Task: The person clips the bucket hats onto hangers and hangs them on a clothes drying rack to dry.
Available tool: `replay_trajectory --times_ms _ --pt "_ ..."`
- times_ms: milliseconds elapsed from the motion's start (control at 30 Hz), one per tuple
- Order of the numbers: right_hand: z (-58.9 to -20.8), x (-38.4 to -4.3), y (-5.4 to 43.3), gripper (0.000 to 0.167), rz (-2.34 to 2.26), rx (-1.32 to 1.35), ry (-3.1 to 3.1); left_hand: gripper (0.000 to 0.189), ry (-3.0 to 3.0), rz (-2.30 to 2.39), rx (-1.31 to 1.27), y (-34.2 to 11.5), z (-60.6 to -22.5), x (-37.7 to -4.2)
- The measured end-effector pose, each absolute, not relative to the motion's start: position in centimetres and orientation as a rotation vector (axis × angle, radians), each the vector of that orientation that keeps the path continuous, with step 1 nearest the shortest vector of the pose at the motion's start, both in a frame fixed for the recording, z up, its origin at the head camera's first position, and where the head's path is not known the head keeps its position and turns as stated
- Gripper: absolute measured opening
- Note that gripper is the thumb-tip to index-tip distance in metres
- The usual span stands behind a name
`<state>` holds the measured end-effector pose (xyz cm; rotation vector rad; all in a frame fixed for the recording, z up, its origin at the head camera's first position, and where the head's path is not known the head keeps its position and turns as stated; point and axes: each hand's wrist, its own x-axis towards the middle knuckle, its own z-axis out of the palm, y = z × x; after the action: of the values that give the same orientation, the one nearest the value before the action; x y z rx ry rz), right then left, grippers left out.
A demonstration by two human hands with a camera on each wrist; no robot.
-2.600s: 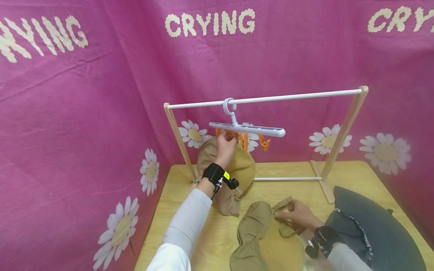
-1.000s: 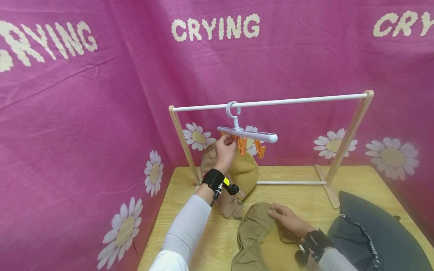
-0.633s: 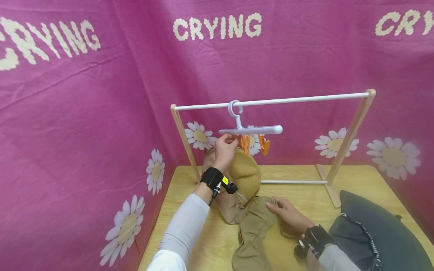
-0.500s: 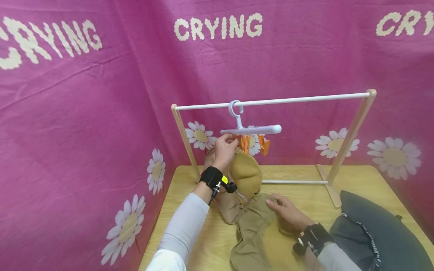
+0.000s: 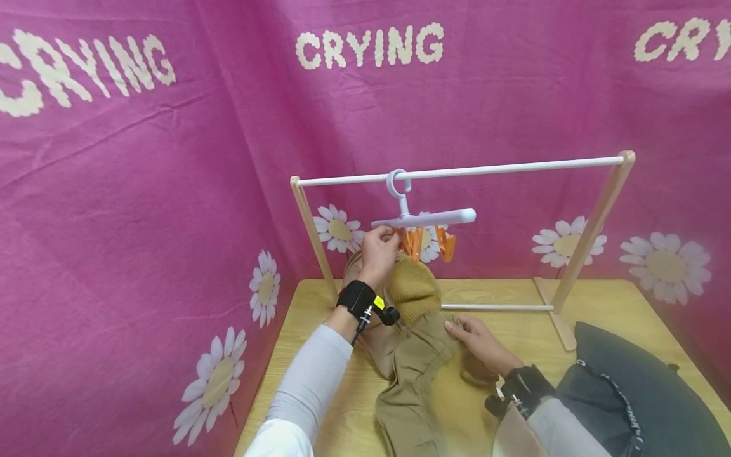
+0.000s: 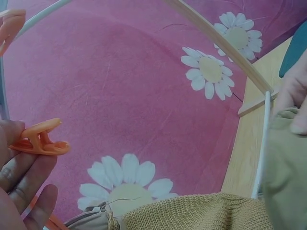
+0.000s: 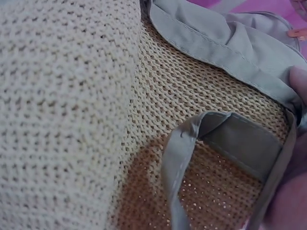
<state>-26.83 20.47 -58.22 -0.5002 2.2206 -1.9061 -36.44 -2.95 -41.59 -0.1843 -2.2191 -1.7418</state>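
Observation:
My left hand is raised under the lilac hanger, pinching an orange clip between thumb and fingers. Below and behind that hand is a sun hat with a knitted mustard crown and tan cloth brim, partly covered by my forearm. Lower and to the right, my right hand pinches the cloth edge of a second sun hat. Its khaki brim overlaps the first hat in the head view. A cloth strap loops across its knitted weave in the right wrist view.
The hanger hooks over the white top bar of a wooden-sided rack. Two more orange clips dangle right of my left hand. A dark grey hat lies on the table at the right. Pink cloth walls stand behind and left.
My right hand has shifted its hold along the khaki brim and brought the second hat up and left, toward the first. My left hand stays at the clip; the hanger has swivelled slightly.

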Motion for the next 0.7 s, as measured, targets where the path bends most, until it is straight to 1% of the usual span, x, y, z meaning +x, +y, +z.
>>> replay_trajectory --times_ms 367,700 --pt "-55.8 -28.4 19.1 0.034 -2.024 -0.439 2.107 0.015 -2.219 -1.691 -0.154 -2.8 -41.7 -36.6" --pt "-54.6 -29.5 17.6 0.032 -2.050 -0.408 2.098 0.017 -2.182 -1.850 -0.186 -3.1 -41.7 -36.6"
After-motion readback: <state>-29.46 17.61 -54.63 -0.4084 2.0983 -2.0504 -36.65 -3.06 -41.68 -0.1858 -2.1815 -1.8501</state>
